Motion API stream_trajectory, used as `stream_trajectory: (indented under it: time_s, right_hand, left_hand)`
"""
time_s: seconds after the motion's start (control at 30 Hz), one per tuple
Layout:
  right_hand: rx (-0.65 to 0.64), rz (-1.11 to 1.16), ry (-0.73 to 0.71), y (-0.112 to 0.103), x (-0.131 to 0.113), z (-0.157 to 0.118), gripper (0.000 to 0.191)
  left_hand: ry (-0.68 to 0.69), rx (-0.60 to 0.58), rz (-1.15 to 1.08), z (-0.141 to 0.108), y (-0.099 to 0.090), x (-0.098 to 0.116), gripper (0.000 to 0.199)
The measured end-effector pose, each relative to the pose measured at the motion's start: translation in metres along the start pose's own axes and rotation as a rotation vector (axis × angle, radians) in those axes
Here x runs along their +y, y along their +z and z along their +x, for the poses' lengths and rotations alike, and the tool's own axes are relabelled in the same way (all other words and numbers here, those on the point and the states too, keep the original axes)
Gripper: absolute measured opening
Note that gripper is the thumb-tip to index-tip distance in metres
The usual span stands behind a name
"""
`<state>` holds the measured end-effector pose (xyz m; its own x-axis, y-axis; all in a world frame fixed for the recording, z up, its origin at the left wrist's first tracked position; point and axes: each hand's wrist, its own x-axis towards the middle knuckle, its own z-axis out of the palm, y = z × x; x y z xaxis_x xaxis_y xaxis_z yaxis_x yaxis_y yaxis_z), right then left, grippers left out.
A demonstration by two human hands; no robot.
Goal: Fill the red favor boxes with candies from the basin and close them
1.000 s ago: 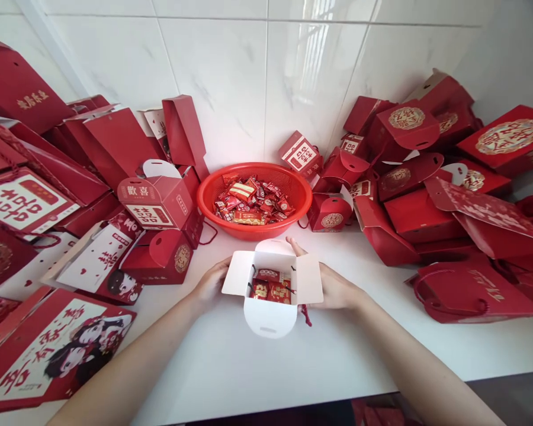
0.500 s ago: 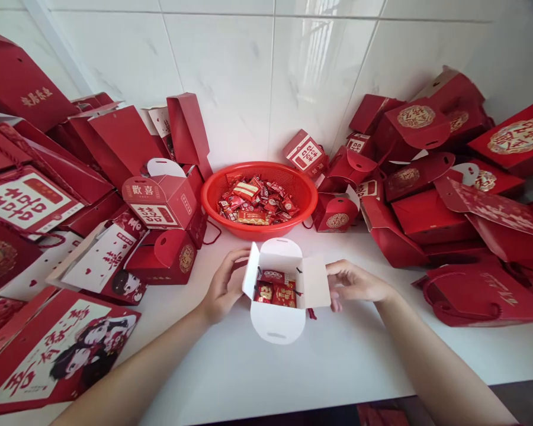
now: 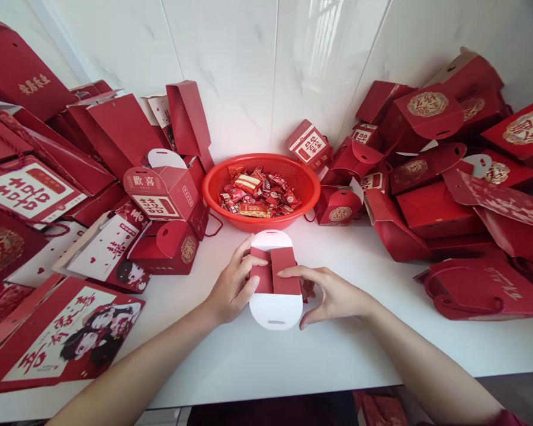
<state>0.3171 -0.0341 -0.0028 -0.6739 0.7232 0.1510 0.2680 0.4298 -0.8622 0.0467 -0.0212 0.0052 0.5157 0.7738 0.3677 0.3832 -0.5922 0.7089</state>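
Observation:
A small box (image 3: 276,310) stands on the white table in front of me, its two red side flaps folded inward over the top. Its rounded white flaps, each with a slot, spread toward the wall and toward me. My left hand (image 3: 236,284) is at the box's left side, fingers apart, with fingertips on the left red flap. On the right flap rests the index finger of my right hand (image 3: 333,294), whose thumb and fingers are spread beside the box. What lies inside the box is now covered.
Behind the box, a red plastic basket (image 3: 261,223) holds many wrapped sweets. Red gift boxes and bags (image 3: 153,190) crowd the left side. More red boxes (image 3: 439,210) are piled at the right. A tiled wall (image 3: 231,77) rises behind.
Both side flaps, upright or spread outward before, have been folded inward over the sweets. My hands have moved closer together onto the box. The camera view has shifted slightly.

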Motion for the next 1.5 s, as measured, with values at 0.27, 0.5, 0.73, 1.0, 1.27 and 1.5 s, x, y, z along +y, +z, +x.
stream_trajectory:
  time_s: [0.27, 0.5, 0.73, 1.0, 1.27, 1.5]
  right_hand:
    - [0.240, 0.020, -0.004, 0.014, -0.006, 0.003, 0.024]
    - [0.277, 0.341, 0.175, 0.019, -0.013, 0.008, 0.048]
    - [0.255, 0.650, 0.240, 0.020, -0.005, 0.011, 0.084]
    - [0.277, 0.623, 0.272, 0.020, -0.012, 0.011, 0.076]
    - [0.196, 0.254, -0.013, 0.053, -0.022, 0.006, 0.061]
    - [0.240, 0.119, -0.133, 0.071, -0.010, 0.008, 0.066]
  left_hand:
    - [-0.176, 0.192, -0.373, -0.003, 0.010, 0.005, 0.041]
    - [-0.363, 0.321, -0.790, 0.006, 0.013, -0.001, 0.080]
    - [-0.565, 0.317, -0.845, 0.007, 0.010, 0.006, 0.069]
    - [-0.012, 0.117, 0.286, -0.001, -0.010, 0.029, 0.034]
    - [-0.167, -0.012, 0.683, -0.007, -0.022, 0.045, 0.069]
    - [-0.367, 0.086, 0.618, -0.013, -0.011, 0.042, 0.081]
